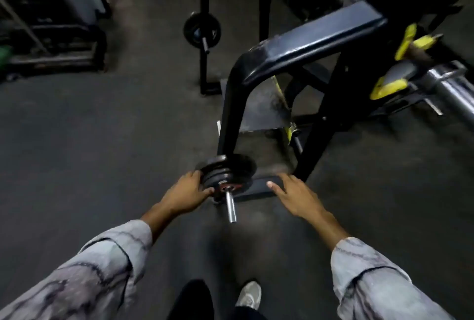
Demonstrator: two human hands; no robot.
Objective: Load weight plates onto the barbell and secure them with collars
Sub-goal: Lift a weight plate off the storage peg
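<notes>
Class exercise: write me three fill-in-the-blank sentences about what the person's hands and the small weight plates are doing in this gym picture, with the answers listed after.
1. The left hand touches the stack of small weight plates on its ____ side.
2. The plates sit on a chrome ____ that sticks out toward the camera.
3. The right hand hovers with straight fingers, holding ____.

Missing words: left; peg; nothing

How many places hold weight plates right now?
2: a stack of small plates on the low chrome peg by the left hand, and one plate on a rack peg farther back. More may be hidden in the dark.
</notes>
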